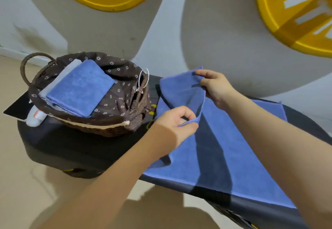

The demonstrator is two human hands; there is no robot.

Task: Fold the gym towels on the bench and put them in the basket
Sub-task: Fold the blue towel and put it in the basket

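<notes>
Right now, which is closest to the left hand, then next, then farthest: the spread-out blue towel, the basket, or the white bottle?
1. Spread-out blue towel: its edge is pinched by the left hand.
2. Basket: just left of the hand.
3. White bottle: beyond the basket, at the far left.

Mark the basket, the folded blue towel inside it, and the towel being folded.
basket [100,130]: head view, front wicker wall.
folded blue towel [80,89]: head view, top face.
spread blue towel [233,148]: head view, flat middle on bench.

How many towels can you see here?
3. A folded blue towel lies in the basket on a pale folded towel; both hands hold the spread blue towel on the bench. More may lie hidden underneath.
</notes>
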